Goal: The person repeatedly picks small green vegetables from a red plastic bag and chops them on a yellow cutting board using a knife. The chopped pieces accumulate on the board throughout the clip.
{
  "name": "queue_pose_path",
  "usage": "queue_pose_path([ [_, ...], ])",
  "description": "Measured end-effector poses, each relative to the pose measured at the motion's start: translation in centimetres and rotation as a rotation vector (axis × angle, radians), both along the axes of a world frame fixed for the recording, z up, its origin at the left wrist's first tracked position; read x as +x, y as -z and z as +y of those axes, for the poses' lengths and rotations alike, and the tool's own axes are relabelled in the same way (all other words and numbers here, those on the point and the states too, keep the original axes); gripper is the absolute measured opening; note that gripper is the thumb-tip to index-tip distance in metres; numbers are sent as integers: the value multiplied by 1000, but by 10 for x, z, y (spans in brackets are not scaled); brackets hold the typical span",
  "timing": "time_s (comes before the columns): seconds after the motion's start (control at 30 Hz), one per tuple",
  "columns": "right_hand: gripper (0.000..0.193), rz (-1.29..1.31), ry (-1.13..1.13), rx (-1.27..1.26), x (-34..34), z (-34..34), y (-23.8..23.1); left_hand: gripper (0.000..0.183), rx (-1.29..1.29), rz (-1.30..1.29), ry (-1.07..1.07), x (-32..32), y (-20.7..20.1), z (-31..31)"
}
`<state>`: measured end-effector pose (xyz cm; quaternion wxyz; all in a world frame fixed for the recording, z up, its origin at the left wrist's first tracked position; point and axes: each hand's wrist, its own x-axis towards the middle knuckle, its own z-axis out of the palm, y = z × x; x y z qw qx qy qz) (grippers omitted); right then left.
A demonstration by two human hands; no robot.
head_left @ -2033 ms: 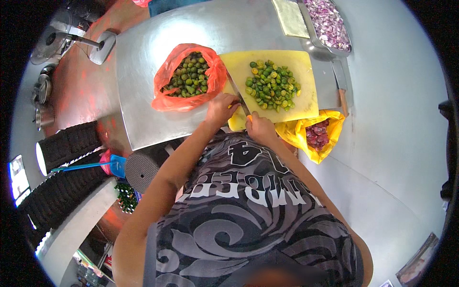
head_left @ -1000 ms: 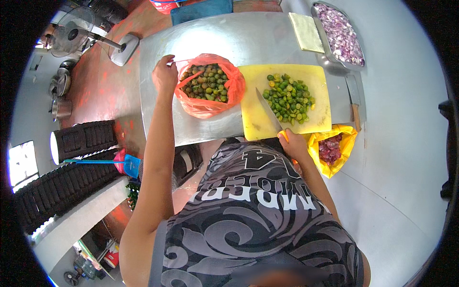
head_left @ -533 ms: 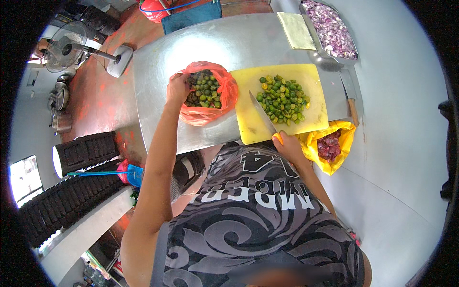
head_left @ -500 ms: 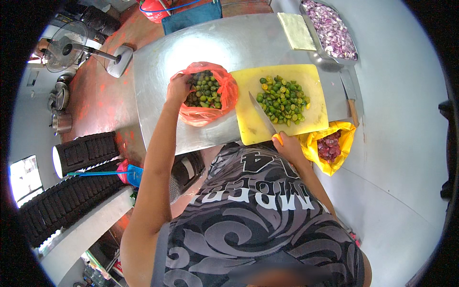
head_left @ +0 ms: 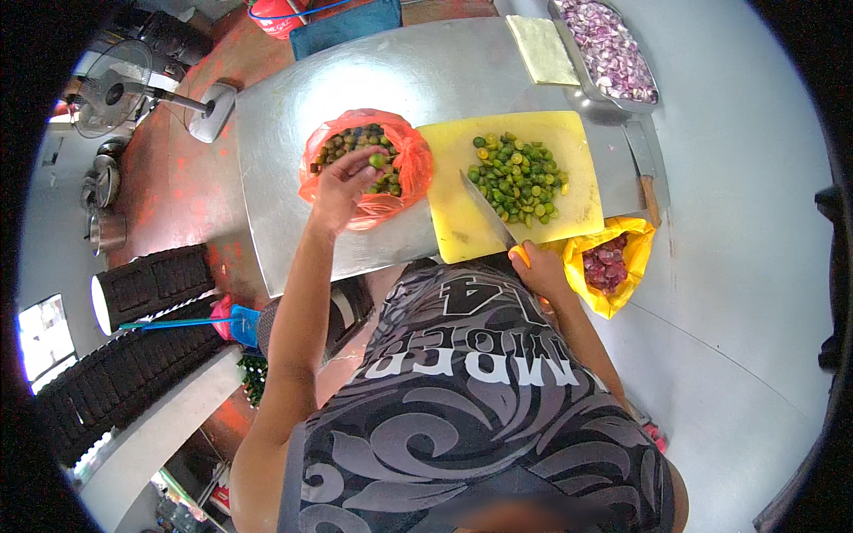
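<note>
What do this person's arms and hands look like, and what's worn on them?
The left hand and right hand wear no gloves, and no watch shows. The top is sleeveless, black with grey swirls and white lettering, leaving the arms uncovered.

Exposure bright overall. 1 big blown-out glare spot on steel table (head_left: 355, 84), far left part, surface texture lost there. Window (head_left: 46, 336) at left clipped to white. Right wall (head_left: 737, 222) evenly lit, cool cast. Shadows soft on cutting board (head_left: 458, 235); knife (head_left: 487, 210) outline reads clear. Dark under near table edge. Fisheye bows table edges; 4 corners black. Smeared patch (head_left: 520, 513) at near edge, detail gone.
</note>
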<state>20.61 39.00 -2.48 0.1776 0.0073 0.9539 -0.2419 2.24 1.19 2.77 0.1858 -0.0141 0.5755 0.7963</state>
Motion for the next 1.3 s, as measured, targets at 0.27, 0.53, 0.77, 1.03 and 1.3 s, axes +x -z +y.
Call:
queue_pose_path([
  [0.27,35,107,-19,-2,2,-15,-16,36,-139,0,159,43,41,74],
  [0.53,34,174,-51,96,5,-28,-15,28,-768,482,130,73,76,123],
  [0.77,34,150,-93,137,5,-32,-18,24,-795,644,101,76,80,122],
  [1.03,32,142,-40,-1,-37,-56,-9,19,-771,758,58,75,88,122],
  [1.3,35,165,-27,-13,-76,-73,0,19,-788,786,67,73,89,120],
])
